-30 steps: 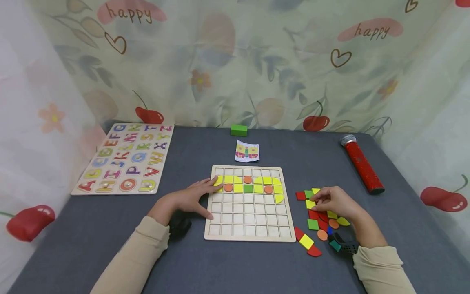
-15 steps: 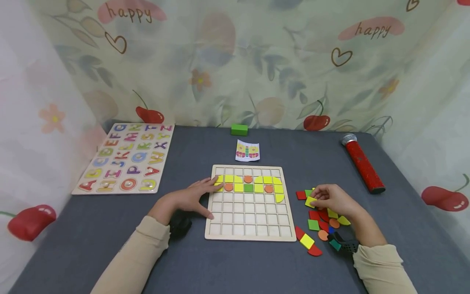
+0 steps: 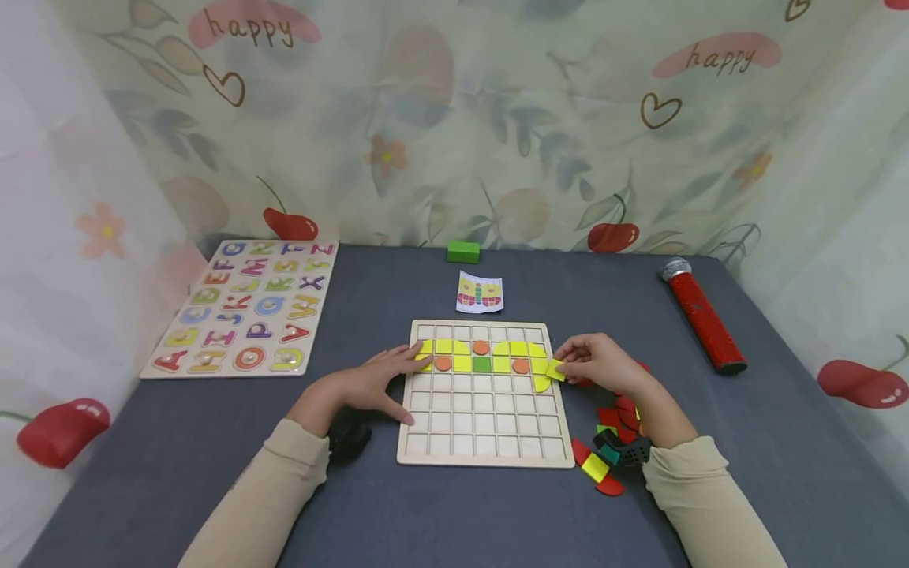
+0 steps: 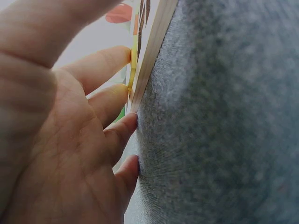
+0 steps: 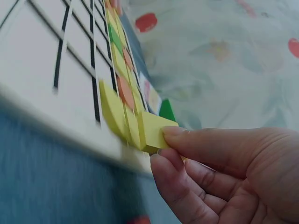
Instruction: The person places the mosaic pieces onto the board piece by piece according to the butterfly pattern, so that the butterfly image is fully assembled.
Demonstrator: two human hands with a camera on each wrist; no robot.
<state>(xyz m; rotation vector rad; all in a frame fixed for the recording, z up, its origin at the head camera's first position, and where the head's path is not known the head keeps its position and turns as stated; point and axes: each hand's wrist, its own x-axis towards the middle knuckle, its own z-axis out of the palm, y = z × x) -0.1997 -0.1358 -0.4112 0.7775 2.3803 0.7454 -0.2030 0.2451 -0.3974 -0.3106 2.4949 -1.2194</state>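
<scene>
A wooden grid board [image 3: 483, 461] lies on the grey cloth, with yellow tiles, orange discs and a green square [image 3: 482, 364] set in two upper rows. A yellow quarter-round [image 3: 542, 384] sits below them near the right edge. My left hand [image 3: 369, 385] rests at the board's left edge, fingers spread; in the left wrist view two fingertips touch a yellow piece at the rim [image 4: 147, 65]. Between thumb and fingers my right hand [image 3: 604, 364] pinches a yellow square tile [image 5: 156, 130], held tilted over the board's right edge and overlapping the yellow pieces there.
Loose red tiles [image 3: 616, 418] and a yellow square [image 3: 595, 468] lie right of the board, partly hidden by the right arm. Behind the board are a butterfly card [image 3: 480, 293] and a green block [image 3: 463, 252]. An alphabet board [image 3: 241, 308] lies left, a red microphone [image 3: 703, 315] right.
My right hand has lifted the yellow square tile from the loose pile and carried it left to the board's right edge. The left hand has stayed in place.
</scene>
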